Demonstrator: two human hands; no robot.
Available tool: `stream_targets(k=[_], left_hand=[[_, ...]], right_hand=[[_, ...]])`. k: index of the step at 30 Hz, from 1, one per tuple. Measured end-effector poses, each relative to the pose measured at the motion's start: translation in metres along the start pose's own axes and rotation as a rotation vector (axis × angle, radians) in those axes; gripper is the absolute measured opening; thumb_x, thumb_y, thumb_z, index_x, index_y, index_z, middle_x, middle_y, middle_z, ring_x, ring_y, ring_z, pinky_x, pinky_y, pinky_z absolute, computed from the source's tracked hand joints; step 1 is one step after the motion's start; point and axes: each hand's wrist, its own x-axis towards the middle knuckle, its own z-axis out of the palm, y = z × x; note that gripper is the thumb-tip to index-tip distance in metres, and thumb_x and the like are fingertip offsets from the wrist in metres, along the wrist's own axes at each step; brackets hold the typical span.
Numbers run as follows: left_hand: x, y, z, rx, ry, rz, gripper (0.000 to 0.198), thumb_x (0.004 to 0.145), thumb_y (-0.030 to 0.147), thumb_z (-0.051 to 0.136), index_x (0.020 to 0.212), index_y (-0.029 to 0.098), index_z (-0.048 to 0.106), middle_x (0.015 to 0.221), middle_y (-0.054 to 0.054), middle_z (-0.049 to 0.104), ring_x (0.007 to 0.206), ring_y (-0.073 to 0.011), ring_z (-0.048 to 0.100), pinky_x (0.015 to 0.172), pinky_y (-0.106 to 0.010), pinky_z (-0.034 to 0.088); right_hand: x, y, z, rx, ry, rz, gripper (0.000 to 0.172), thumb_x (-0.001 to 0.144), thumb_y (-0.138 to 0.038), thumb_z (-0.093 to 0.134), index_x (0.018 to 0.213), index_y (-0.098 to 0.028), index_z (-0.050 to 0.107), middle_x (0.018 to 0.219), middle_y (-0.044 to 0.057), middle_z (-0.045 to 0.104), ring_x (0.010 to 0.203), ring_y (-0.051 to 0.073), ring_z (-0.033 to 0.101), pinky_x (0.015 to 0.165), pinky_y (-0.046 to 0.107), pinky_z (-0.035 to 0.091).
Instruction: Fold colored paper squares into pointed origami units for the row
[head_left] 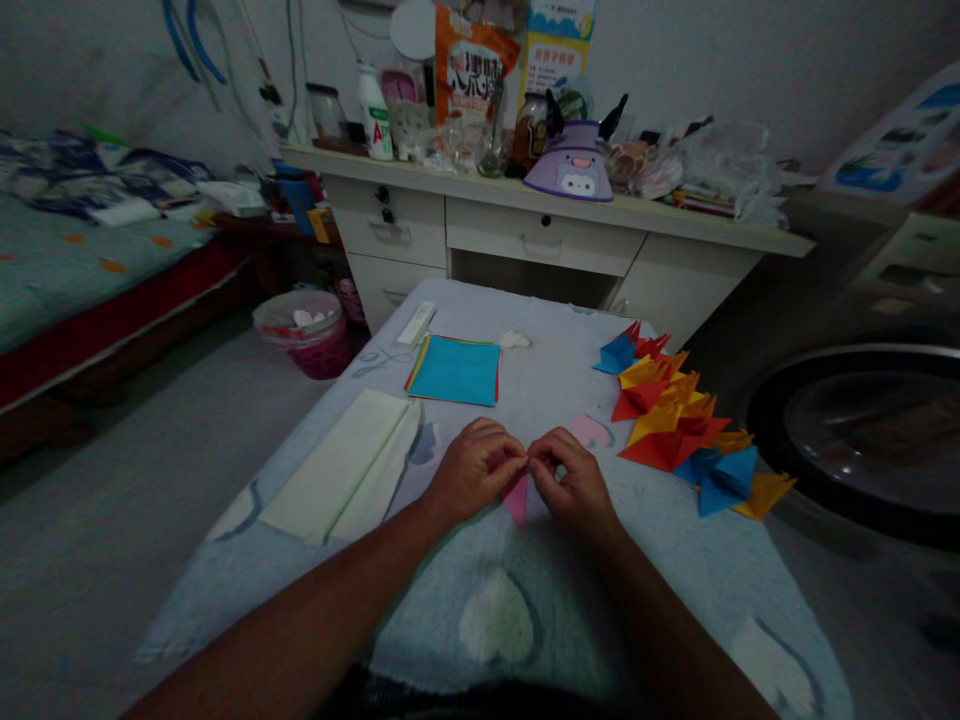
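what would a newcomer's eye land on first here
Probably the row of red, orange, yellow and blue folded paper pieces, vivid along the right side of the table. Next, the blue-topped paper stack beyond the hands, left of centre. Then the left hand and right hand, fingertips meeting at pink paper near the middle.

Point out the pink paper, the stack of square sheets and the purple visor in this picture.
Pink paper (517, 499): head view, on the part showing below the fingers.
Stack of square sheets (455, 371): head view, middle of the blue top sheet.
Purple visor (573, 160): head view, on its front.
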Motion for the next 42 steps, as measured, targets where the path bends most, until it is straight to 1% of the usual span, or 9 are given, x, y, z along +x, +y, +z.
stream_targets(k=[5, 13, 20, 26, 32, 42], left_hand=[[-0.0005, -0.0009, 0.0003, -0.018, 0.003, -0.002, 0.006, 0.083, 0.021, 0.065, 0.078, 0.019, 0.068, 0.076, -0.002, 0.066, 0.081, -0.0178, 0.058, 0.078, -0.033, 0.045], [-0.0007, -0.0007, 0.0002, -0.029, 0.011, -0.004, 0.004, 0.081, 0.019, 0.066, 0.077, 0.019, 0.067, 0.076, -0.003, 0.065, 0.081, -0.018, 0.058, 0.077, -0.033, 0.046], [0.0001, 0.0015, -0.0001, -0.026, 0.008, 0.005, 0.006, 0.081, 0.02, 0.065, 0.076, 0.02, 0.066, 0.075, -0.003, 0.065, 0.08, -0.0181, 0.058, 0.076, -0.033, 0.046], [0.0007, 0.0038, -0.0003, -0.018, 0.011, 0.013, 0.007, 0.081, 0.017, 0.063, 0.074, 0.019, 0.065, 0.074, -0.002, 0.064, 0.079, -0.0179, 0.058, 0.076, -0.032, 0.045], [-0.0005, 0.0018, 0.0003, -0.01, 0.008, 0.028, 0.004, 0.081, 0.017, 0.064, 0.078, 0.02, 0.065, 0.078, -0.003, 0.066, 0.082, -0.0182, 0.059, 0.078, -0.034, 0.046], [-0.0001, 0.0042, 0.0007, 0.028, 0.036, 0.064, 0.007, 0.08, 0.015, 0.061, 0.078, 0.02, 0.065, 0.077, -0.003, 0.066, 0.08, -0.0184, 0.06, 0.078, -0.035, 0.047]], right_hand=[[-0.0006, 0.0019, -0.0006, -0.042, -0.008, -0.037, 0.01, 0.085, -0.013, 0.053, 0.083, -0.02, 0.06, 0.077, 0.001, 0.053, 0.068, 0.014, 0.053, 0.061, 0.025, 0.043], [-0.001, 0.0028, -0.0008, -0.04, -0.013, -0.04, 0.011, 0.084, -0.011, 0.054, 0.083, -0.02, 0.06, 0.078, 0.001, 0.054, 0.068, 0.014, 0.053, 0.061, 0.026, 0.043], [0.0001, 0.0003, -0.002, -0.053, -0.021, -0.054, 0.012, 0.084, -0.011, 0.053, 0.082, -0.02, 0.06, 0.077, 0.001, 0.053, 0.067, 0.014, 0.053, 0.061, 0.026, 0.042], [0.0004, -0.0014, -0.0001, -0.052, 0.003, -0.043, 0.011, 0.083, -0.011, 0.053, 0.083, -0.02, 0.058, 0.077, 0.001, 0.053, 0.067, 0.013, 0.053, 0.061, 0.025, 0.043], [0.0006, -0.0006, -0.0005, -0.057, 0.003, -0.071, 0.012, 0.084, -0.011, 0.052, 0.081, -0.021, 0.058, 0.075, 0.001, 0.052, 0.068, 0.014, 0.052, 0.06, 0.025, 0.042], [-0.0003, 0.001, -0.0019, -0.064, -0.036, -0.055, 0.011, 0.085, -0.012, 0.052, 0.084, -0.02, 0.06, 0.078, 0.002, 0.053, 0.07, 0.014, 0.053, 0.063, 0.026, 0.042]])
